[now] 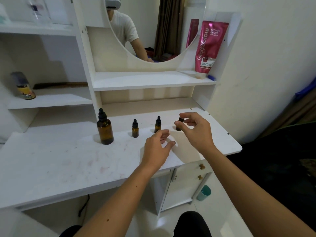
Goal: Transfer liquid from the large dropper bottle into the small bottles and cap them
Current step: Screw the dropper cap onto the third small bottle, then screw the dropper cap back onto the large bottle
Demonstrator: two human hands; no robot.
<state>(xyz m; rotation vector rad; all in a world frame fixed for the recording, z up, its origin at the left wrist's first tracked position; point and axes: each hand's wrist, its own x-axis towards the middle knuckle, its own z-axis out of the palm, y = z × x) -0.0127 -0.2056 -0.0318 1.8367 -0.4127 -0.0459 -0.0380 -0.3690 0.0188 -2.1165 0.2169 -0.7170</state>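
Four brown glass bottles stand in a row on the white desk [51,159]: one large bottle [104,130] with a black dropper cap at the left, then three small ones. The first small bottle [135,128] and the second small bottle [157,125] carry black dropper caps. The third small bottle [179,124] stands furthest right, near the desk's right edge; the right hand [196,130] curls over it, thumb and fingers pinching around its top, so its cap is mostly hidden. The left hand [158,147] hovers just in front of the second small bottle, fingers loosely spread and holding nothing. The desk's front and left parts lie bare, with faint pinkish smears. On the upper shelf leans one pink tube [210,48] reading "Glad2Glow Retinol Bright Body Serum", beside the round mirror [153,23]. One spray can [24,86] stands on the left shelf; its label is too blurred to read.
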